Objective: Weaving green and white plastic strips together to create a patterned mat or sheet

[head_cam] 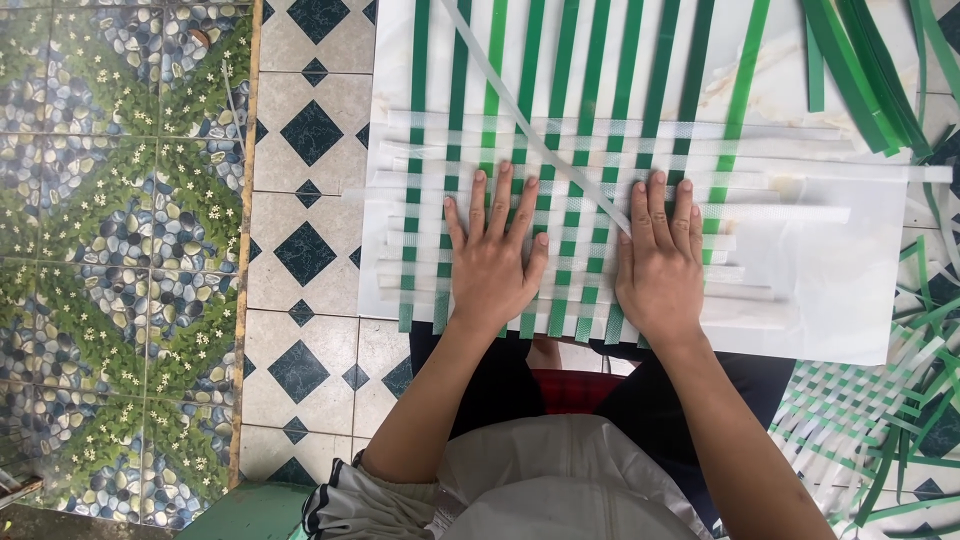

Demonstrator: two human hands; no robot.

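A flat weave of green and clear-white plastic strips (570,190) lies on a white board (840,300) on the tiled floor. My left hand (492,258) presses flat on the weave's left-middle part, fingers spread. Just to its right my right hand (660,255) also lies palm-down on the strips, fingers close together. A loose white strip (530,130) runs diagonally from the top down to my right hand's index finger. Neither hand grips anything.
A bundle of loose green strips (860,70) lies at the top right. Another woven piece of green and white strips (880,410) sits at the lower right. Patterned floor tiles (310,130) spread to the left. My knees are under the board's near edge.
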